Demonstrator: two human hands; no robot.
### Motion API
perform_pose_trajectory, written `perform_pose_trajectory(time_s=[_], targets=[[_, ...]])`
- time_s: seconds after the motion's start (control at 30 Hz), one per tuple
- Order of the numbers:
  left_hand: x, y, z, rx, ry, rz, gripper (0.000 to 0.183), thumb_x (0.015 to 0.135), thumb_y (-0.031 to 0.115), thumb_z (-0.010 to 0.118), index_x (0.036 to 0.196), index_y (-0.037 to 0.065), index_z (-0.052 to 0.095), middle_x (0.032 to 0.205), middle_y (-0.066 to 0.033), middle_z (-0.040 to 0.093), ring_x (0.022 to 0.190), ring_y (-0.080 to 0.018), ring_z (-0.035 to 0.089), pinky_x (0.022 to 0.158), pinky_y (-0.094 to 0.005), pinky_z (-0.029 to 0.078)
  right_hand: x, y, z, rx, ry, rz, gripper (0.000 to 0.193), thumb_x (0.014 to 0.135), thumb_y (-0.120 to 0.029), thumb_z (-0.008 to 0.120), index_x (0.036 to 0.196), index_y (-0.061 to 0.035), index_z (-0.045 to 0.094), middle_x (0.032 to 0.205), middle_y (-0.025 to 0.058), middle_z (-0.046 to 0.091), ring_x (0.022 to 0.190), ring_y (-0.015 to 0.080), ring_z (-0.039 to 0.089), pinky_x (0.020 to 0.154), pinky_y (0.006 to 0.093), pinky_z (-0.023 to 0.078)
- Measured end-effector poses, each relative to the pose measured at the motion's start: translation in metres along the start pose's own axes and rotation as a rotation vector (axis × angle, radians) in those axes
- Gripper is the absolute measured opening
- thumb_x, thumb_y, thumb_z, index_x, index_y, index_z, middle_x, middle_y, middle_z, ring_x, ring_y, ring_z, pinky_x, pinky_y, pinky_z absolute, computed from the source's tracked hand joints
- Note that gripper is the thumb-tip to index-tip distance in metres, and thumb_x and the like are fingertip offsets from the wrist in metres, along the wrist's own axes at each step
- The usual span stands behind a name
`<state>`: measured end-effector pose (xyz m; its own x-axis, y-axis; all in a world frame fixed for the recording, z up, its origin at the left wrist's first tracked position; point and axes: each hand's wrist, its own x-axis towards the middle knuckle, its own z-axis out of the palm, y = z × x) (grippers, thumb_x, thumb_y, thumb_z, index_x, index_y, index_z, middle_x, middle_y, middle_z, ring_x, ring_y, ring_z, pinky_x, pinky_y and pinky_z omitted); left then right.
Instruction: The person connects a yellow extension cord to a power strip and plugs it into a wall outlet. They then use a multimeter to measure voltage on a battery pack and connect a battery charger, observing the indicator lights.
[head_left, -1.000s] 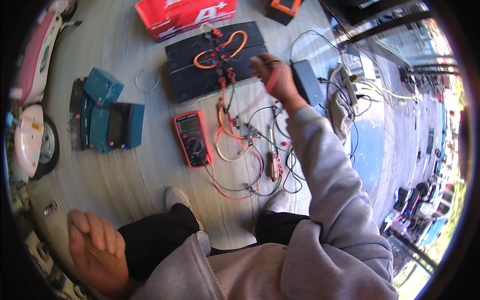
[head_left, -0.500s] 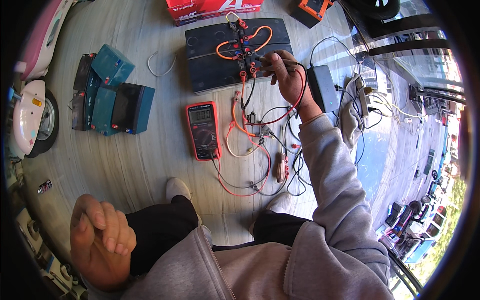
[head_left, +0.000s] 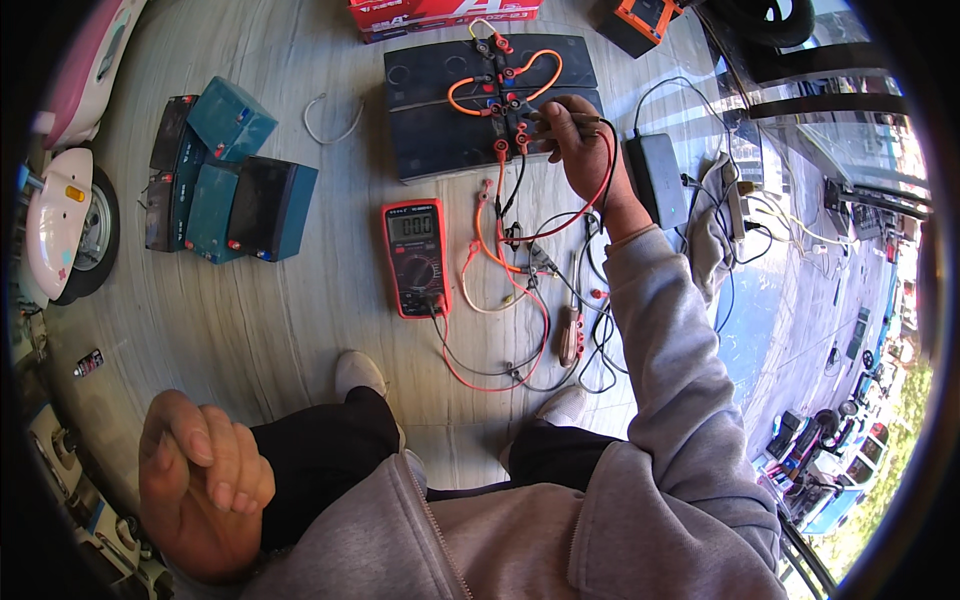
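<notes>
Over the right part of the black battery pack, my right hand is closed round the multimeter probes, their tips toward the terminals. Whether the tips touch metal is too small to tell. Orange jumper wires link the red and black terminals along the pack's middle. The red multimeter lies face up on the floor below the pack, with red and black leads plugged in. My left hand is raised at the lower left, fingers curled together, with nothing visible in it.
Several teal-and-black batteries sit at left beside a pink scooter's wheel. A screwdriver lies among tangled leads. A black charger and power strip are at right. A red box stands behind the pack.
The view has shifted slightly, so the floor things appear a little further right. My right hand keeps the probes near the terminals, and my left hand stays curled in place.
</notes>
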<state>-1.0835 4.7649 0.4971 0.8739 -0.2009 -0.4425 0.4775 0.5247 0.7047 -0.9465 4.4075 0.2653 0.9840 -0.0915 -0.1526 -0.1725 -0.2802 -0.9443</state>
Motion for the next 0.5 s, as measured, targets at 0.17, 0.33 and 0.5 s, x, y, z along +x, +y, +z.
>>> perform_pose_trajectory(time_s=[0.17, 0.33, 0.5], targets=[[0.004, 0.004, -0.007, 0.024, -0.133, -0.038, 0.020, 0.103, 0.018, 0.036, 0.099, 0.000, 0.043, 0.076, -0.0107, 0.051, 0.067, -0.0189, 0.052, 0.060, -0.0319, 0.051, 0.004, 0.005, 0.002, -0.083, -0.010, -0.020, 0.027, 0.100, -0.025, 0.051, 0.108, -0.0013, 0.060, 0.086, 0.0067, 0.067, 0.074, 0.0107, 0.061, 0.065, 0.0246, 0.048], [0.003, 0.002, -0.005, 0.015, -0.039, -0.030, 0.022, 0.099, 0.020, 0.049, 0.095, -0.001, 0.047, 0.071, -0.0111, 0.054, 0.061, -0.0174, 0.051, 0.053, -0.0307, 0.047, 0.009, 0.012, 0.011, -0.089, 0.089, -0.134, 0.022, 0.096, -0.023, 0.058, 0.104, -0.0034, 0.062, 0.080, 0.0103, 0.068, 0.074, 0.0143, 0.065, 0.069, 0.0278, 0.050], [0.005, 0.003, -0.005, 0.037, -0.053, -0.034, 0.022, 0.099, 0.021, 0.049, 0.094, -0.001, 0.047, 0.071, -0.0111, 0.053, 0.061, -0.0173, 0.051, 0.053, -0.0305, 0.046, 0.016, 0.013, 0.005, -0.173, 0.018, -0.092, 0.029, 0.100, -0.025, 0.051, 0.113, -0.0002, 0.060, 0.094, 0.0068, 0.065, 0.077, 0.0113, 0.064, 0.063, 0.0242, 0.049]])
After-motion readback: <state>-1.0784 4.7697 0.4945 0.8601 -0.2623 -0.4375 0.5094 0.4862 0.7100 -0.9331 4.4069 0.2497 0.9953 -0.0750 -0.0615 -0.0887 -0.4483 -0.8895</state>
